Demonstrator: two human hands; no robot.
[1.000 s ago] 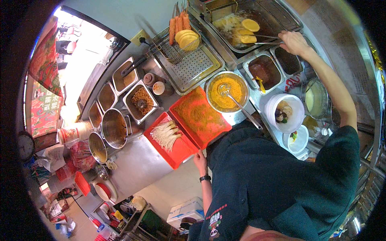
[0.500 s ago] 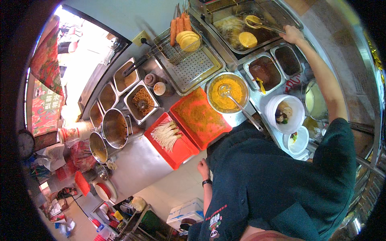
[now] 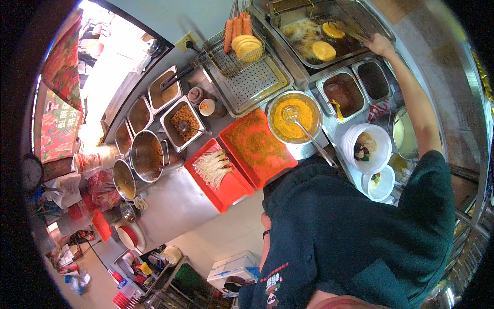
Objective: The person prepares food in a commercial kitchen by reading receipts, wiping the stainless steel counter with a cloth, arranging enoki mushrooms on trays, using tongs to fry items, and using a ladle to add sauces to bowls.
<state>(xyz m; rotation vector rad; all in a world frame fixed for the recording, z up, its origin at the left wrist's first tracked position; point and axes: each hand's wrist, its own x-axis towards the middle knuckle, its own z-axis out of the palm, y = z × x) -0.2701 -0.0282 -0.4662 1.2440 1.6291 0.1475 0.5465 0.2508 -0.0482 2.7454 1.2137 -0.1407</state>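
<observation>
- Head view shows the right hand (image 3: 381, 45) stretched to the far right over the fryer (image 3: 329, 31), closed around the handle of tongs (image 3: 355, 33); their tips seem to reach a golden patty (image 3: 333, 29) floating in the oil.
- A second patty (image 3: 323, 50) floats just nearer; a weak pinch could drop one and splash hot oil onto the bare forearm.
- Reaching across the sauce pans (image 3: 343, 92) risks the arm brushing the yellow spoon standing there.
- Left hand (image 3: 265, 222) hangs low by the body near the red tray (image 3: 257, 147); I cannot tell how open it is, and it looks empty.
</observation>
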